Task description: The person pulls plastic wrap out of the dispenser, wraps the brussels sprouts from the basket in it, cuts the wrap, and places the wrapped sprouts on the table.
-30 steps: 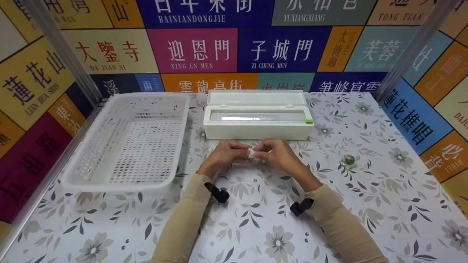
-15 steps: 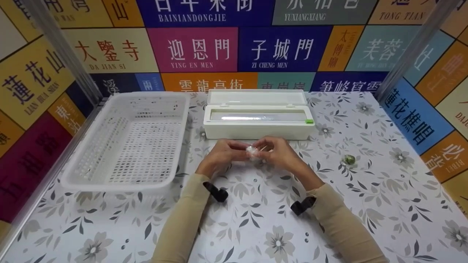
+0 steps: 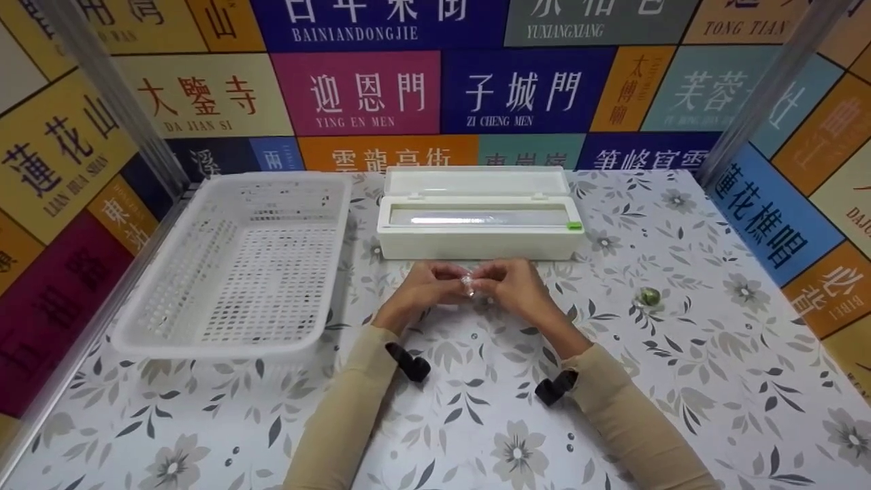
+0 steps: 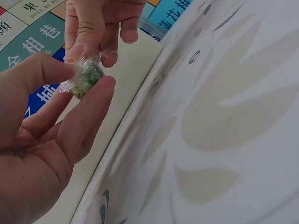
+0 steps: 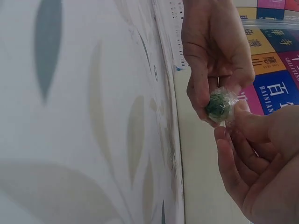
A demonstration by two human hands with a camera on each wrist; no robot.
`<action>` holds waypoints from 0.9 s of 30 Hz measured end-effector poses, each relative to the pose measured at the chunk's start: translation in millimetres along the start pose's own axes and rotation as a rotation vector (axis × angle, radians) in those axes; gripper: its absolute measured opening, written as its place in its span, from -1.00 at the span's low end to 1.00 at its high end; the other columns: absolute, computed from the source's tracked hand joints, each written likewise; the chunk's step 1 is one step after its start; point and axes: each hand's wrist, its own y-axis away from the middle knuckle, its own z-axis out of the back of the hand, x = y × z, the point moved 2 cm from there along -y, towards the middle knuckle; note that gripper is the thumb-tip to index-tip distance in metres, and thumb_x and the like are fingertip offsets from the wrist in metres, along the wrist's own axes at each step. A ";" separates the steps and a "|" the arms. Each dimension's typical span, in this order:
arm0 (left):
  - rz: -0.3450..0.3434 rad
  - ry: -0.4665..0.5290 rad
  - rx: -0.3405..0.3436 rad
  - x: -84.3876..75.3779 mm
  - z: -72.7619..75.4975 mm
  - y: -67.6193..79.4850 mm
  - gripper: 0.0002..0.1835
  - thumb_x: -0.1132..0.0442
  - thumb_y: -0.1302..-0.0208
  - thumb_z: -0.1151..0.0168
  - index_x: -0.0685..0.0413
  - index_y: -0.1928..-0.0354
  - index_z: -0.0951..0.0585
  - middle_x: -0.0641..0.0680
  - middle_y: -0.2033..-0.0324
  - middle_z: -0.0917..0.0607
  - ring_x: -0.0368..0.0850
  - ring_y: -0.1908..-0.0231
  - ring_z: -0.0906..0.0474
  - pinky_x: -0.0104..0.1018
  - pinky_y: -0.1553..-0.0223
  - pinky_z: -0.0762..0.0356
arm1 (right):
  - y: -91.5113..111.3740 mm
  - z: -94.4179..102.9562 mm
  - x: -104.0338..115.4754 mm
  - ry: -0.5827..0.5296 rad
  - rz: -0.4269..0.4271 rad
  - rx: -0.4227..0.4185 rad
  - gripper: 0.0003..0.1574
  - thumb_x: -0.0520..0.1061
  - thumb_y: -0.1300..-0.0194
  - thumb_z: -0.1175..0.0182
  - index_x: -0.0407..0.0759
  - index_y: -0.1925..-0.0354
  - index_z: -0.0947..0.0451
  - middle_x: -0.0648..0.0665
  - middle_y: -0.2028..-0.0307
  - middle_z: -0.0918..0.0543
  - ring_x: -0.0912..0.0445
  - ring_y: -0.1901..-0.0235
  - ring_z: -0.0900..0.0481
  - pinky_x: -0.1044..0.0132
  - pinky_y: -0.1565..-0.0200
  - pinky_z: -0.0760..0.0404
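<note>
A small green ball in crinkled clear plastic film point(image 4: 89, 76) is held between both hands; its exact kind is unclear. My left hand point(image 3: 425, 289) pinches it between thumb and fingers, which the left wrist view shows up close. From the other side, the thumb and fingertips of my right hand point(image 3: 517, 289) pinch the film, seen best in the right wrist view around the wrapped ball point(image 5: 218, 106). In the head view, fingers cover most of it. A second small green ball point(image 3: 650, 296), with what looks like clear film around it, lies on the table to the right.
Just beyond the hands stands a white film dispenser box point(image 3: 480, 245), lid raised, a shiny roll inside and a green piece point(image 3: 574, 226) at its right front edge. A white perforated basket point(image 3: 231, 350) stands at the left. Printed panels point(image 3: 357, 95) wall the flower-patterned table point(image 3: 476, 408).
Both hands stay in about the same place and have shifted slightly around the wrapped ball, whose film shows less between the fingers than half a second ago. The other things have not moved.
</note>
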 end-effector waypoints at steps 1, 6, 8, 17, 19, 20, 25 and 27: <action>-0.007 -0.007 0.014 0.7 1.0 0.6 -0.70 0.33 -0.14 -0.43 0.24 0.06 -0.71 0.13 0.18 -0.79 -0.09 0.20 -0.75 -0.15 -0.01 -0.73 | 0.3 -0.3 0.0 0.012 -0.003 -0.009 -0.88 -0.22 -0.21 -0.41 -0.24 0.25 -0.75 -0.21 0.29 -0.81 0.09 0.46 -0.67 0.44 0.42 -0.62; -0.004 -0.020 0.062 5.4 4.9 1.7 -0.65 0.27 -0.08 -0.50 0.13 0.04 -0.73 0.11 0.10 -0.78 -0.07 0.09 -0.71 -0.27 -0.02 -0.70 | 0.3 0.8 -1.7 -0.020 -0.098 -0.016 -0.89 -0.19 -0.20 -0.43 -0.19 0.28 -0.76 -0.21 0.37 -0.79 0.07 0.51 -0.66 0.42 0.49 -0.58; 0.002 -0.004 0.062 7.0 5.8 0.9 -0.64 0.26 -0.08 -0.51 0.11 0.04 -0.74 0.10 0.09 -0.78 -0.03 0.06 -0.71 -0.27 -0.02 -0.69 | -0.5 2.1 -2.2 -0.055 -0.156 -0.011 -0.86 -0.14 -0.18 -0.46 -0.14 0.25 -0.78 -0.17 0.37 -0.79 0.02 0.47 -0.70 0.37 0.48 -0.62; 0.017 0.138 0.032 6.8 5.4 -0.5 -0.65 0.41 -0.15 -0.42 0.28 -0.02 -0.69 0.20 0.11 -0.79 0.19 0.03 -0.74 -0.12 -0.05 -0.72 | -2.3 15.7 -0.5 -0.129 -0.122 0.168 -0.63 -0.25 -0.26 -0.36 -0.24 -0.06 -0.68 -0.26 0.11 -0.72 0.10 0.42 -0.68 0.27 0.31 -0.75; 0.019 0.143 0.033 6.6 4.9 -0.9 -0.64 0.42 -0.14 -0.42 0.29 -0.02 -0.69 0.20 0.12 -0.80 0.15 0.06 -0.76 -0.13 -0.03 -0.73 | -2.6 18.2 -0.2 -0.166 -0.092 0.199 -0.56 -0.33 -0.24 -0.34 -0.31 -0.11 -0.62 -0.34 0.04 -0.70 0.07 0.40 -0.71 0.18 0.25 -0.78; 0.017 0.137 0.036 6.3 4.8 -0.9 -0.64 0.42 -0.14 -0.42 0.29 -0.02 -0.69 0.19 0.13 -0.80 0.12 0.08 -0.76 -0.14 -0.03 -0.73 | -2.9 18.8 -0.3 -0.185 -0.086 0.203 -0.54 -0.34 -0.23 -0.35 -0.34 -0.12 -0.61 -0.38 0.03 -0.70 0.05 0.39 -0.73 0.14 0.22 -0.79; 0.020 0.159 0.058 6.0 6.4 0.4 -0.62 0.42 -0.13 -0.43 0.28 -0.04 -0.69 0.20 0.14 -0.80 0.11 0.10 -0.77 -0.12 -0.03 -0.73 | -4.7 18.9 -1.5 -0.125 -0.118 0.104 -0.60 -0.21 -0.13 -0.48 -0.28 0.03 -0.69 -0.30 0.16 -0.73 0.04 0.41 -0.72 0.12 0.24 -0.78; 0.025 0.187 0.054 6.1 7.4 1.4 -0.62 0.46 -0.13 -0.41 0.31 -0.03 -0.68 0.22 0.16 -0.80 0.18 0.07 -0.76 -0.08 -0.04 -0.72 | -4.7 18.2 -3.1 -0.067 -0.157 0.054 -0.64 -0.12 -0.09 -0.53 -0.23 0.14 -0.73 -0.17 0.23 -0.73 0.07 0.42 -0.70 0.19 0.32 -0.77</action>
